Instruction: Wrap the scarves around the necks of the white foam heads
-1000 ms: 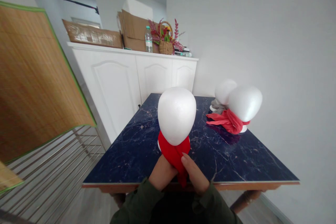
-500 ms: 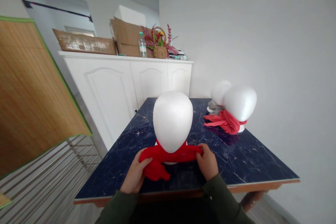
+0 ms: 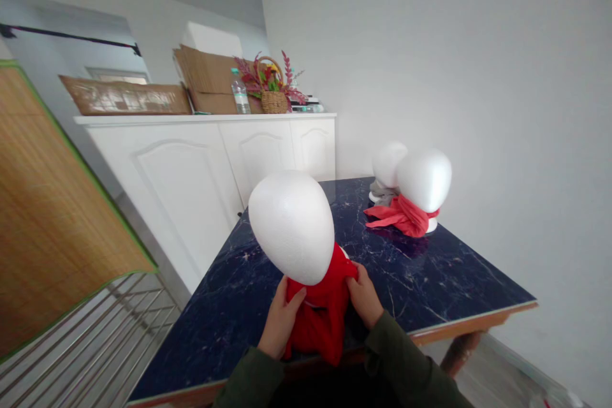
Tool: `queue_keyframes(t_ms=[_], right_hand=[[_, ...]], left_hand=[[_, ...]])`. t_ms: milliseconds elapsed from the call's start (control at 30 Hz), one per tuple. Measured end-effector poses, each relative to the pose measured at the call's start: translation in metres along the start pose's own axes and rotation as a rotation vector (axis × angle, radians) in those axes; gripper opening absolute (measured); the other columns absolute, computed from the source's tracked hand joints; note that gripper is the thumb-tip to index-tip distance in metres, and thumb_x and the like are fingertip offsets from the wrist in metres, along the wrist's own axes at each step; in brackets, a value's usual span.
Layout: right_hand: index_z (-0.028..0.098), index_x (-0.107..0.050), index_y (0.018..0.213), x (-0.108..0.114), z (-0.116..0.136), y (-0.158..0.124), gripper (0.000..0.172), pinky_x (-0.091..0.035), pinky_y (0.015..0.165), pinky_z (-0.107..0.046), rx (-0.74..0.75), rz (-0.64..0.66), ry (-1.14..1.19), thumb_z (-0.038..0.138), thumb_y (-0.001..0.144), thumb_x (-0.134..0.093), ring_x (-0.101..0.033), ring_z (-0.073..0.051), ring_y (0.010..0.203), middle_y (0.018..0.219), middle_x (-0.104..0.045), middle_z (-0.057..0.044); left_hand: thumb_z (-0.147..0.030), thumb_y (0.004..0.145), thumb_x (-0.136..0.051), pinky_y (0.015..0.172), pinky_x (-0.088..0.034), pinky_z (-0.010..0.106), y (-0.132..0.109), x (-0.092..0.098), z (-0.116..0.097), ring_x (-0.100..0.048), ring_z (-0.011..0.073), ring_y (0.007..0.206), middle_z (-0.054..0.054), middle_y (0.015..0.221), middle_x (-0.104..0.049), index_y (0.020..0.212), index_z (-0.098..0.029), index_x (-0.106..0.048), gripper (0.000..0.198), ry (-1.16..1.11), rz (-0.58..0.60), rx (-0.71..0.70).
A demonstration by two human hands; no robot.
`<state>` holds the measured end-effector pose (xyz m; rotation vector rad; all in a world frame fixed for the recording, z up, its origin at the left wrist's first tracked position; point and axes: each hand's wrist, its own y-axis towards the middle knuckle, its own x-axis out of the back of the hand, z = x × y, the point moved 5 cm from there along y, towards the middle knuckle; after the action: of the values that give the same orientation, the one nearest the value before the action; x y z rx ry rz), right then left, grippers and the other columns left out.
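Note:
A white foam head (image 3: 292, 224) leans toward me at the near edge of the dark marble table (image 3: 430, 280). A red scarf (image 3: 321, 312) is wrapped around its neck and hangs down in front. My left hand (image 3: 281, 322) grips the scarf's left side just under the head. My right hand (image 3: 364, 296) pinches the scarf's right side at the neck. Both sleeves are dark green.
Two more foam heads stand at the table's far right: one (image 3: 424, 182) wears a coral scarf (image 3: 399, 217), the other (image 3: 387, 162) a grey one. A white cabinet (image 3: 205, 166) behind holds cardboard boxes, a water bottle (image 3: 240, 90) and a flower basket (image 3: 272, 86). A bamboo mat (image 3: 43, 217) hangs left.
The scarf ends, pulled out sideways half a second ago, now hang bunched in front of the neck. My hands have come closer together and the head has tilted left toward me.

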<state>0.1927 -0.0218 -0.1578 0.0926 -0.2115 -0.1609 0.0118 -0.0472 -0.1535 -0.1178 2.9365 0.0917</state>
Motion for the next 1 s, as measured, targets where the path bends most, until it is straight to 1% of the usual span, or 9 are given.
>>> queue_keyframes(t_ms=[67, 167, 267, 433, 567, 667, 800, 900, 1000], right_hand=[[0.016, -0.039, 0.115, 0.018, -0.007, -0.003, 0.044, -0.04, 0.084, -0.033, -0.041, -0.077, 0.262, 0.028, 0.073, -0.04, -0.053, -0.019, 0.096, 0.108, -0.055, -0.009], [0.018, -0.041, 0.115, 0.063, -0.021, -0.005, 0.047, -0.041, 0.083, -0.031, 0.006, -0.231, 0.325, 0.028, 0.069, -0.045, -0.052, -0.019, 0.097, 0.109, -0.056, -0.006], [0.017, -0.049, 0.109, 0.126, -0.039, -0.004, 0.043, -0.04, 0.083, -0.03, 0.047, -0.419, 0.183, 0.032, 0.069, -0.046, -0.05, -0.021, 0.1, 0.109, -0.056, -0.006], [0.013, -0.055, 0.103, 0.228, -0.062, 0.004, 0.043, -0.041, 0.077, -0.032, -0.065, -0.617, -0.176, 0.037, 0.071, -0.04, -0.052, -0.025, 0.095, 0.099, -0.061, -0.009], [0.012, -0.057, 0.094, 0.277, -0.069, 0.012, 0.041, -0.04, 0.075, -0.037, -0.224, -0.618, -0.593, 0.037, 0.074, -0.031, -0.052, -0.03, 0.093, 0.096, -0.059, -0.014], [0.013, -0.058, 0.087, 0.291, -0.075, 0.015, 0.039, -0.04, 0.074, -0.037, -0.236, -0.558, -0.796, 0.035, 0.074, -0.028, -0.053, -0.029, 0.089, 0.089, -0.059, -0.014], [0.012, -0.056, 0.097, 0.295, -0.081, 0.012, 0.041, -0.038, 0.081, -0.038, -0.114, -0.588, -0.84, 0.034, 0.074, -0.029, -0.052, -0.027, 0.092, 0.092, -0.058, -0.013], [0.007, -0.049, 0.111, 0.294, -0.082, -0.001, 0.05, -0.035, 0.087, -0.042, 0.01, -0.739, -0.772, 0.036, 0.072, -0.036, -0.047, -0.029, 0.101, 0.104, -0.054, -0.016], [0.003, -0.043, 0.115, 0.28, -0.067, -0.03, 0.059, -0.035, 0.084, -0.047, 0.173, -1.001, -0.68, 0.039, 0.068, -0.046, -0.045, -0.033, 0.101, 0.109, -0.048, -0.021]], left_hand=[[-0.028, 0.071, -0.058, 0.096, -0.035, 0.036, 0.001, -0.02, 0.005, -0.046, 0.0224, 0.112, 0.007, 0.122, -0.05, 0.12, -0.019, -0.041, 0.053, -0.017, 0.066, -0.011], [-0.025, 0.07, -0.058, 0.097, -0.032, 0.038, 0.006, -0.065, 0.009, -0.044, 0.023, 0.112, 0.007, 0.12, -0.051, 0.12, -0.018, -0.041, 0.053, 0.024, 0.194, -0.069], [-0.017, 0.068, -0.057, 0.101, -0.027, 0.039, 0.01, -0.126, 0.008, -0.04, 0.0227, 0.116, 0.007, 0.125, -0.046, 0.125, -0.018, -0.036, 0.061, 0.094, 0.366, -0.189], [-0.011, 0.06, -0.059, 0.104, -0.02, 0.038, 0.022, -0.229, 0.013, -0.032, 0.0239, 0.12, 0.01, 0.13, -0.038, 0.127, -0.016, -0.033, 0.073, 0.178, 0.566, -0.385], [-0.012, 0.057, -0.06, 0.105, -0.017, 0.038, 0.036, -0.28, 0.032, -0.028, 0.0241, 0.123, 0.011, 0.131, -0.035, 0.125, -0.014, -0.036, 0.072, 0.229, 0.594, -0.421], [-0.017, 0.059, -0.06, 0.105, -0.018, 0.038, 0.044, -0.292, 0.048, -0.027, 0.0246, 0.123, 0.013, 0.132, -0.034, 0.124, -0.011, -0.037, 0.069, 0.292, 0.597, -0.356], [-0.023, 0.065, -0.055, 0.103, -0.021, 0.038, 0.046, -0.283, 0.057, -0.033, 0.0216, 0.12, 0.009, 0.128, -0.041, 0.123, -0.015, -0.039, 0.061, 0.345, 0.676, -0.289], [-0.027, 0.068, -0.053, 0.103, -0.022, 0.039, 0.046, -0.259, 0.058, -0.034, 0.022, 0.12, 0.01, 0.129, -0.041, 0.122, -0.014, -0.04, 0.057, 0.419, 0.702, -0.311], [-0.03, 0.071, -0.05, 0.102, -0.024, 0.038, 0.049, -0.217, 0.053, -0.036, 0.0223, 0.119, 0.012, 0.127, -0.042, 0.12, -0.012, -0.043, 0.052, 0.475, 0.65, -0.369]])
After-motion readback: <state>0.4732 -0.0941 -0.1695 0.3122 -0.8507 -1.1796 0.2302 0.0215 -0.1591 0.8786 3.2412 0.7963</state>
